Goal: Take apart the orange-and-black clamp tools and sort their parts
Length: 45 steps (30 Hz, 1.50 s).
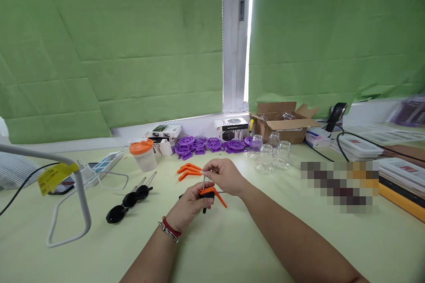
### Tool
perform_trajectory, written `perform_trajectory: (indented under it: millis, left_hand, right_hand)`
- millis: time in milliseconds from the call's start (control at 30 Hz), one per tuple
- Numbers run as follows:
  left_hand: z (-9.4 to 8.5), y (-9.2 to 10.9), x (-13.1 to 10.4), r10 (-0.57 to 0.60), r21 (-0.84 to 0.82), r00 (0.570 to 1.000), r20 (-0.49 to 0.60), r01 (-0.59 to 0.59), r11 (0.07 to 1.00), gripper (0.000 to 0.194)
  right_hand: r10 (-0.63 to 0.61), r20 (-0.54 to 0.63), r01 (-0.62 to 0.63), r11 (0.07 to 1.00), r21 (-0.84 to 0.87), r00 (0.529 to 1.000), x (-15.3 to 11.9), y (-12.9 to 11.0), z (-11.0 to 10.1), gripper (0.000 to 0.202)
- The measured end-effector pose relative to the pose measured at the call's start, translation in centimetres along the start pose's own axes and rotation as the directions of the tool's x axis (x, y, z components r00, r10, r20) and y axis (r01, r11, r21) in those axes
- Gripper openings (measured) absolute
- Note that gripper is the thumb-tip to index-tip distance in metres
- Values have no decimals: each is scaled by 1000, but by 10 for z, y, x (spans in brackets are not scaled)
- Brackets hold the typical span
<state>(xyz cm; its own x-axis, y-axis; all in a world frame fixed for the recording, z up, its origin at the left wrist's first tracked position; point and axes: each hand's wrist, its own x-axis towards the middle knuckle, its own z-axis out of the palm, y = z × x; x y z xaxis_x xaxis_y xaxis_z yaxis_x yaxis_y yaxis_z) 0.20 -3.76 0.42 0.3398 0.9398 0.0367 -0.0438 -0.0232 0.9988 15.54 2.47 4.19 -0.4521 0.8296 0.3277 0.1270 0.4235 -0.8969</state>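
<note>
My left hand (187, 207) grips a small tool with an orange lever and a black body (212, 194) just above the pale green table (232, 247). My right hand (224, 176) pinches a thin metal pin that sticks up from that tool. Two loose orange levers (188, 171) lie just beyond my hands. Three black parts with metal stems (130, 200) lie to the left of my left hand. A red band and a metal bracelet circle my left wrist.
Purple plastic wheels (206, 145) line the back edge near small boxes (231, 128). Several clear glass jars (270, 154) stand by an open cardboard box (282, 124). An orange-lidded cup (143, 154), a power strip (102, 164) and a white bent tube frame (78, 194) sit left.
</note>
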Motion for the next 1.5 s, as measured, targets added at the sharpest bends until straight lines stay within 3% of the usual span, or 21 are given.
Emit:
perform_trajectory:
  millis: [333,433,567,767,967,1100,1200,1300,1367,1433,1500]
  left_hand:
    - [0,0,0,8,-65,1000,0,-8,998,37]
    - [3,3,-1,6,-174,1000,5,-5,985,35]
    - [3,7,0,31,-245,999,-40,-40,969,30]
    - [1,4,3,48,-228,998,-43,-56,972,38]
    - [0,0,3,38,-199,998,-42,-46,979,30]
    - [1,0,3,17,-221,998,-55,-29,975,29]
    - [0,1,5,21,-268,993,-113,-51,962,35]
    - [-6,2,8,40,-307,963,-265,-124,944,40]
    - [-14,1,9,57,-321,919,-390,-194,927,40]
    - [-23,0,10,53,-312,861,-505,-240,919,41]
    - [-32,-3,11,16,-292,799,-602,-238,926,42]
  right_hand:
    - [-14,14,14,1000,-5,1000,2,2,-5,11]
    - [49,24,-51,993,110,999,3,4,-5,11]
    - [133,130,-159,964,214,983,2,6,-1,15]
    - [126,231,-154,982,107,965,-1,4,1,15]
    - [149,330,-180,981,66,932,-5,4,2,18]
    - [68,395,-73,997,0,916,-6,-1,-1,25]
    - [-82,304,128,983,-135,949,-5,-6,-4,25]
    - [-215,86,229,942,-244,973,0,-5,-5,22]
    - [-204,-106,173,955,-242,973,4,2,-5,20]
    - [-110,-255,60,978,-199,961,9,13,-4,19]
    - [18,-293,-69,984,-166,956,11,25,-4,16]
